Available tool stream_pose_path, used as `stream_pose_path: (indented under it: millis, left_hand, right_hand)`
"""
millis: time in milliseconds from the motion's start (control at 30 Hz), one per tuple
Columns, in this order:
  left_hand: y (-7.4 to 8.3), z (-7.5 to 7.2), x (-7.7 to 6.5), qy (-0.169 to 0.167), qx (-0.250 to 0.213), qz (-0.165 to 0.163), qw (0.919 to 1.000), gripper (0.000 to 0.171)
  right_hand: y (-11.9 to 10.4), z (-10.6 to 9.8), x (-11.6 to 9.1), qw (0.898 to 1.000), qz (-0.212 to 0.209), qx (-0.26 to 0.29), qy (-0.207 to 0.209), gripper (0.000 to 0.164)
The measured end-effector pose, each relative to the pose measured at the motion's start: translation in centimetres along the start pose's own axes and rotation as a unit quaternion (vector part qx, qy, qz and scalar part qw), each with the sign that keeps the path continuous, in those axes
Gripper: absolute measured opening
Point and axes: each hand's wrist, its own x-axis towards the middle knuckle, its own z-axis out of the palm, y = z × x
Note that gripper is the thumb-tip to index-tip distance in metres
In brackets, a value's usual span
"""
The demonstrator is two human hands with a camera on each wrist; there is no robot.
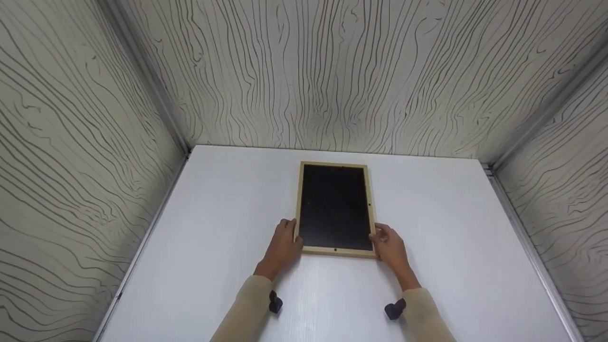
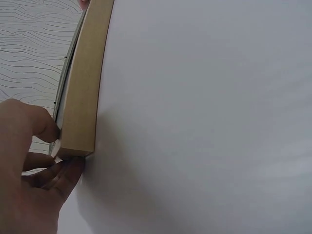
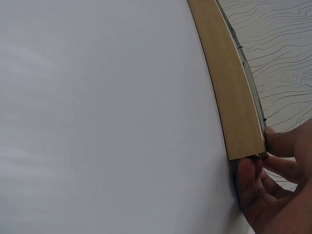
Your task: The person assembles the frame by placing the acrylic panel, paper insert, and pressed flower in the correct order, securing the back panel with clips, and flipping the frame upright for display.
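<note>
A black board in a light wooden frame (image 1: 336, 204) lies on the white table, its long sides running away from me. My left hand (image 1: 284, 244) grips the near left corner, thumb over the frame's edge and fingers against its side. At the near right corner my right hand (image 1: 390, 246) holds the frame between thumb and fingers. The left wrist view shows the wooden edge (image 2: 87, 78) with the left fingers curled at its end. In the right wrist view, right fingers (image 3: 247, 178) bend under the corner of the wooden edge (image 3: 226, 87).
The white table (image 1: 228, 190) surrounds the board. Wood-grain patterned panels (image 1: 327, 76) rise at the back and on both sides, joined by metal strips (image 1: 147, 76). Small black devices (image 1: 275, 303) sit at both wrists.
</note>
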Motion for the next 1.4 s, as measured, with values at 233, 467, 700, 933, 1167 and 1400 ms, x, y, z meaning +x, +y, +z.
stream_pose_path:
  millis: [233,467,700,933,1167,1400]
  left_hand:
    - [-0.3,0.0,-1.1,-0.003,-0.015,-0.003,0.9999,0.056]
    - [-0.3,-0.1,-1.9,0.002,-0.019,0.012,0.9998,0.053]
    - [-0.1,-0.4,-2.1,-0.006,-0.014,0.004,0.9999,0.052]
    - [0.0,-0.8,-1.4,-0.003,-0.01,0.004,0.9999,0.04]
    - [-0.1,-0.9,0.2,0.004,-0.017,-0.004,0.9998,0.042]
    - [-0.4,-1.1,1.9,0.005,-0.038,0.007,0.9992,0.049]
  right_hand:
    - [0.1,-0.3,-1.0,1.0,0.015,0.001,-0.019,0.043]
    - [0.0,-0.6,-1.6,1.0,0.001,-0.009,-0.023,0.04]
    - [0.0,-1.3,-1.9,0.999,0.008,-0.001,-0.048,0.04]
    - [-0.8,-2.5,-0.9,0.996,0.046,0.022,-0.067,0.034]
    - [-1.7,-1.9,2.2,0.999,0.01,0.032,0.0,0.029]
    - [-3.5,-0.6,4.7,0.998,-0.049,-0.012,0.049,0.026]
